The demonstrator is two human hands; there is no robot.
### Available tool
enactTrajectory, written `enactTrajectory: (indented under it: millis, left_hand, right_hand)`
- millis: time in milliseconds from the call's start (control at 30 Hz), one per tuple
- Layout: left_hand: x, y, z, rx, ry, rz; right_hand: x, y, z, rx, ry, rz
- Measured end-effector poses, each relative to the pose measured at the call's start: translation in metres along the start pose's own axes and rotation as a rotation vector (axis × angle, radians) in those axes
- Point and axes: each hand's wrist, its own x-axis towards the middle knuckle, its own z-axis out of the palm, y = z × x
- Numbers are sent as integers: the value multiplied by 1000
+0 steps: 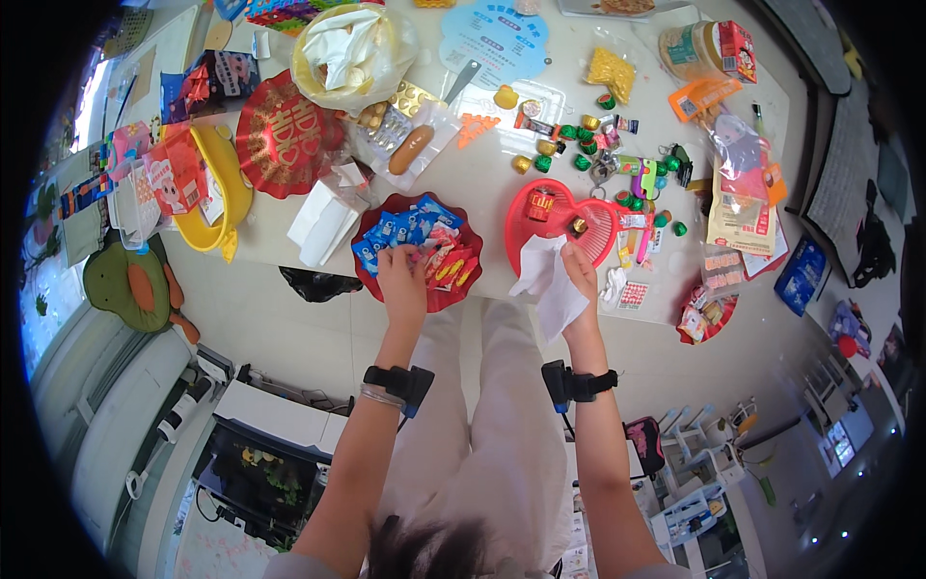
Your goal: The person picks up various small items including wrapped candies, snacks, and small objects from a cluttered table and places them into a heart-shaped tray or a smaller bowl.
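My left hand [402, 279] reaches over a red scalloped plate [472, 281] of wrapped sweets, its fingertips at the blue packets [412, 223]; whether it grips one I cannot tell. Red and yellow wrapped sweets [452, 266] lie to the right on that plate. In my right hand [581, 279] a white paper tissue [553, 286] hangs over the near edge of a red heart-shaped basket [515, 217]. Inside the basket are a small red can-shaped item [540, 204] and a gold-wrapped sweet [577, 226]. Both wrists wear black strapped devices.
Green and gold wrapped sweets [582, 162] lie scattered beyond the basket. At the back left stand a bag-lined yellow bin [304, 76] and a red patterned plate [271, 137]. A white tissue pack [325, 217] lies left of the sweets plate. A clear jar [687, 51] is at the back right.
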Motion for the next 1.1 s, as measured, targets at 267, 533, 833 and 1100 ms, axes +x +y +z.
enactTrajectory:
  millis: [267,533,833,1100]
  left_hand:
    - [-26,105,-17,-609,-355,-121]
    - [-38,113,4,-751,-419,-241]
    - [-40,113,-15,-560,-428,-235]
    - [-43,83,-34,-535,-499,-181]
  right_hand:
    - [1,4,21,19,42,-23]
    - [-18,16,24,-29,-18,-52]
    - [-22,28,34,-198,98,-109]
    - [-22,6,35,-496,-269,54]
